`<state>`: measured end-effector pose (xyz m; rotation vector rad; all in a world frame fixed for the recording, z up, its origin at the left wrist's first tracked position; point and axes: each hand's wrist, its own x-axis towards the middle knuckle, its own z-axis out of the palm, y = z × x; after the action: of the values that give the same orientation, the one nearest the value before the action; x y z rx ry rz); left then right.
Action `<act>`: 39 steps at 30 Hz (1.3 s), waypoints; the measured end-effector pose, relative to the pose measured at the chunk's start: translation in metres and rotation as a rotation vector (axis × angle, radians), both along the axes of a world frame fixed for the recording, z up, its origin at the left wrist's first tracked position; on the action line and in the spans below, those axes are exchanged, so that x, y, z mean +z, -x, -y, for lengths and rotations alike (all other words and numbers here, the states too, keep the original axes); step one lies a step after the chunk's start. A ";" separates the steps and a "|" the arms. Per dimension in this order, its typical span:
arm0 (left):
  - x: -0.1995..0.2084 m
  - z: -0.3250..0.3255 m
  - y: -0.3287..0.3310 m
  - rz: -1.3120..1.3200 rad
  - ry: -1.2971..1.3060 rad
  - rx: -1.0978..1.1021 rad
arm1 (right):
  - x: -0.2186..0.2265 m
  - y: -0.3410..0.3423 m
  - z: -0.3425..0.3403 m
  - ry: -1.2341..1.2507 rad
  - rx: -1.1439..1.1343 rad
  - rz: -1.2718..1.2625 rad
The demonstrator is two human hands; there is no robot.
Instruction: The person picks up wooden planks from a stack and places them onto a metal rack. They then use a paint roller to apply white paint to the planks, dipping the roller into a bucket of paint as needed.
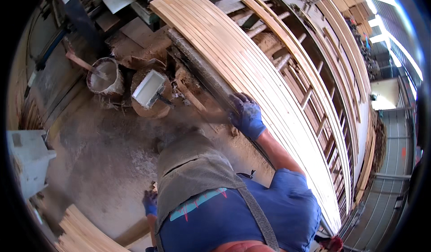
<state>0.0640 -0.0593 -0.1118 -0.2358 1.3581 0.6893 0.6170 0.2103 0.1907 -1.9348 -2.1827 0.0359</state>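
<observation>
My right hand, in a blue work glove, rests on the near edge of a row of long, pale wooden strips. The strips lie side by side on a rail or bench with a rough, dusty edge. Its fingers lie over that edge, with no separate thing seen in them. Low at my left side, my gloved left hand is partly hidden by my apron. Its fingers look curled, and a small pale piece shows beside them. Whether they hold that piece is unclear.
Left of the strips stand a bucket with a stick in it and a round stand bearing a white rectangular tray. Pale boards lie at lower left, near a grey-white casing. Beyond the strips runs a rack with rollers.
</observation>
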 end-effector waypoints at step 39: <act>0.005 -0.077 -0.136 -0.480 0.004 -0.448 | -0.009 -0.169 0.077 0.194 -0.313 -0.080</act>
<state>0.2005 0.0181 -0.1068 0.2458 1.7924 0.3732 0.7857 0.1336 0.1815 -2.3162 -1.8628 0.2773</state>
